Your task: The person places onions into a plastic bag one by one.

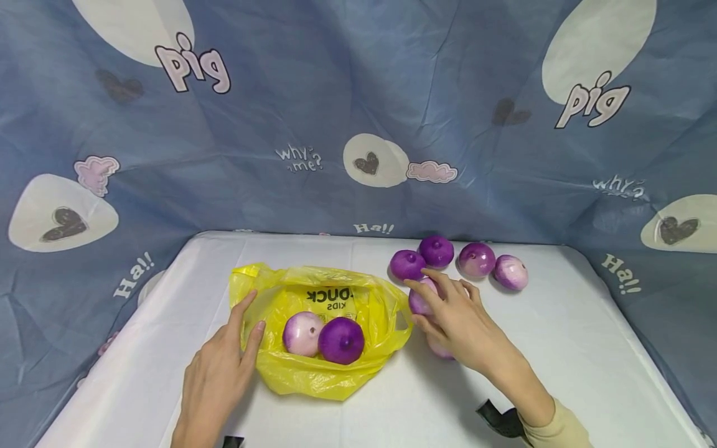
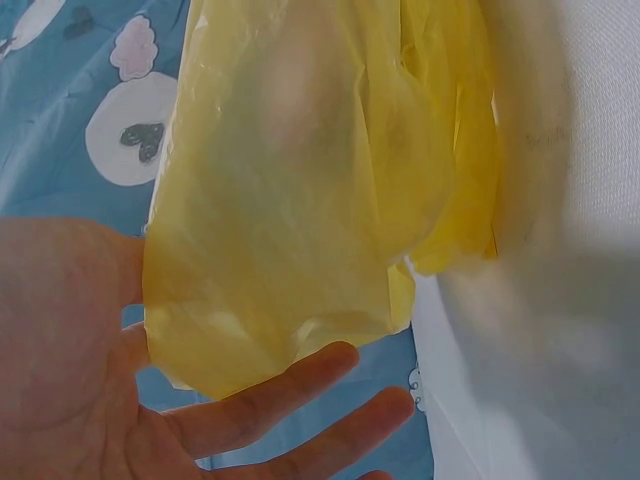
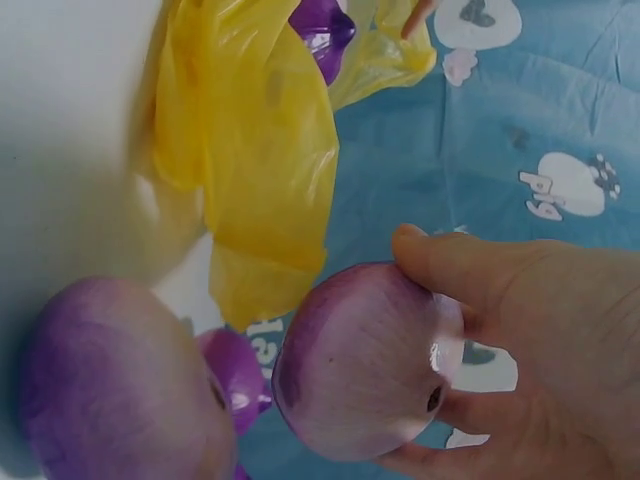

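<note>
My right hand [image 1: 462,326] holds a purple-and-white onion [image 3: 365,365] between thumb and fingers, just right of the yellow plastic bag [image 1: 302,379]. Inside the bag's wide mouth lie a pale onion [image 1: 301,333] and a dark purple onion [image 1: 342,340], side by side. At the bag's left edge is my left hand [image 1: 215,367], its thumb and forefinger reaching over the rim. In the left wrist view its other fingers [image 2: 290,395] extend along the outside of the yellow plastic. Another onion [image 1: 439,348] is partly hidden under my right hand.
Behind my right hand, two dark purple onions [image 1: 407,266] [image 1: 436,251] sit near the table's back edge. Right of them are a purple onion [image 1: 477,259] and a paler onion [image 1: 511,272]. A blue printed cloth [image 1: 313,205] hangs behind the white table [image 1: 566,348].
</note>
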Demonstrator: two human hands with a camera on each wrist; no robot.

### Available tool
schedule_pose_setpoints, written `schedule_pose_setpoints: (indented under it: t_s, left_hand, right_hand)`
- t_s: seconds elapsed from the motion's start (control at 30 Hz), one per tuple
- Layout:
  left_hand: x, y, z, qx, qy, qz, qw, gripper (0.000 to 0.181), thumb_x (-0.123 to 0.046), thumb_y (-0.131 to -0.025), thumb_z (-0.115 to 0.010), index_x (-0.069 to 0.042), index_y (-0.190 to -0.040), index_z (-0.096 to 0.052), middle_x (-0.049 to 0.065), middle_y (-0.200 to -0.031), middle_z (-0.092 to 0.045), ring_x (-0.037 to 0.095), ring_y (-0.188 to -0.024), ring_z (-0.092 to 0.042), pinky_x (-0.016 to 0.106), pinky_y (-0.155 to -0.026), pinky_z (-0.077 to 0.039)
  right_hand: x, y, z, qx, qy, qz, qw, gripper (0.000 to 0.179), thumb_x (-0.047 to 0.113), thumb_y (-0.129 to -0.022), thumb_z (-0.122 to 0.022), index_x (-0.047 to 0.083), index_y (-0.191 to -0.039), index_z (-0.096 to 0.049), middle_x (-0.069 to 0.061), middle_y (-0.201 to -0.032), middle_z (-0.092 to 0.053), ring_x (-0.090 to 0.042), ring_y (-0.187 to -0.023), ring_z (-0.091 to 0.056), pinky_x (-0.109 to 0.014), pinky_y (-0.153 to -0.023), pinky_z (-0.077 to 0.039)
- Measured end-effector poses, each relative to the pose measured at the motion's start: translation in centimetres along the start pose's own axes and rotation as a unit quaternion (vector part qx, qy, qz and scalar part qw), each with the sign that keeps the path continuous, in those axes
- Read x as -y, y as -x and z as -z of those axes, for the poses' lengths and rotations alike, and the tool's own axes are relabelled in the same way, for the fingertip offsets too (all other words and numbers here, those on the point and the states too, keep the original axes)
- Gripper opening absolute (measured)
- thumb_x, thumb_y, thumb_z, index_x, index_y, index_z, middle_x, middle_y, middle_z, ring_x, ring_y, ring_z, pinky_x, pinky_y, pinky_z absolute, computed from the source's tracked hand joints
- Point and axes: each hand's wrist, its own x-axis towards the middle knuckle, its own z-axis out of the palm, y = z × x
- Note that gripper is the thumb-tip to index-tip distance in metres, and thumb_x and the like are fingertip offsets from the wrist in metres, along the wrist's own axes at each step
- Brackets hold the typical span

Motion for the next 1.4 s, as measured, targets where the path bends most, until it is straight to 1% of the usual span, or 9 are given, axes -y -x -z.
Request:
schedule_pose_setpoints:
  t_s: [0.13,0.33,0.5,0.8,0.9,1.13,1.4]
  left_hand:
    - [0.0,0.0,0.0,-0.002,0.001,-0.001,1.0,0.057,-0.045,-0.113,-0.053,-0.034,-0.167,-0.038,0.025,-0.107,-0.077,0.048,-0.083,-0.074,0.056,-0.057,-0.05]
    - [0.1,0.1,0.0,-0.005,0.001,-0.002,1.0,0.057,-0.044,-0.113,-0.054,-0.033,-0.166,-0.039,0.025,-0.104,-0.077,0.048,-0.082,-0.074,0.058,-0.059,-0.051]
    - [0.2,0.1,0.0,-0.003,-0.001,0.001,1.0,0.057,-0.045,-0.113,-0.053,-0.033,-0.166,-0.038,0.025,-0.104,-0.077,0.049,-0.083,-0.074,0.058,-0.059,-0.051]
    - [0.2,0.1,-0.1,0.006,0.001,0.006,1.0,0.057,-0.046,-0.113,-0.051,-0.034,-0.167,-0.037,0.026,-0.108,-0.077,0.051,-0.086,-0.074,0.06,-0.061,-0.052]
    - [0.2,0.1,-0.1,0.008,0.0,0.006,1.0,0.057,-0.047,-0.113,-0.051,-0.034,-0.167,-0.036,0.026,-0.109,-0.077,0.051,-0.086,-0.074,0.06,-0.06,-0.052]
    - [0.2,0.1,-0.1,0.008,0.0,0.007,0.9999,0.057,-0.046,-0.113,-0.051,-0.034,-0.167,-0.037,0.027,-0.111,-0.077,0.052,-0.088,-0.074,0.06,-0.06,-0.052]
    - [0.2,0.0,-0.1,0.005,0.0,0.004,1.0,0.057,-0.046,-0.113,-0.052,-0.035,-0.167,-0.037,0.026,-0.111,-0.077,0.05,-0.085,-0.074,0.057,-0.057,-0.051]
  right_hand:
    - [0.5,-0.2,0.1,-0.001,0.008,0.011,0.9999,0.056,0.033,-0.102,-0.075,0.022,-0.154,-0.056,-0.019,-0.161,-0.051,-0.036,-0.146,-0.057,-0.072,-0.115,-0.038]
    - [1.4,-0.3,-0.2,0.009,0.002,0.014,0.9999,0.059,0.038,-0.103,-0.074,0.025,-0.157,-0.054,-0.018,-0.163,-0.051,-0.035,-0.146,-0.057,-0.069,-0.116,-0.038]
    - [2.2,-0.5,-0.6,0.011,0.003,0.023,0.9997,0.057,0.037,-0.103,-0.074,0.025,-0.155,-0.056,-0.016,-0.165,-0.049,-0.034,-0.147,-0.056,-0.068,-0.115,-0.04]
    - [3.1,-1.1,-1.0,0.014,-0.003,0.039,0.9991,0.053,0.037,-0.105,-0.071,0.025,-0.154,-0.056,-0.014,-0.167,-0.047,-0.032,-0.151,-0.052,-0.066,-0.117,-0.041]
    - [3.3,-1.3,-1.2,0.016,-0.01,0.039,0.9991,0.052,0.038,-0.105,-0.07,0.025,-0.154,-0.056,-0.014,-0.166,-0.048,-0.033,-0.151,-0.053,-0.066,-0.118,-0.041]
    - [3.6,-1.8,-2.0,0.02,-0.036,0.044,0.9982,0.053,0.038,-0.103,-0.072,0.022,-0.152,-0.059,-0.019,-0.162,-0.051,-0.038,-0.147,-0.056,-0.071,-0.117,-0.04]
    - [4.0,-2.8,-2.8,0.028,-0.055,0.046,0.997,0.053,0.038,-0.104,-0.072,0.023,-0.153,-0.058,-0.018,-0.159,-0.053,-0.038,-0.149,-0.054,-0.071,-0.119,-0.038]
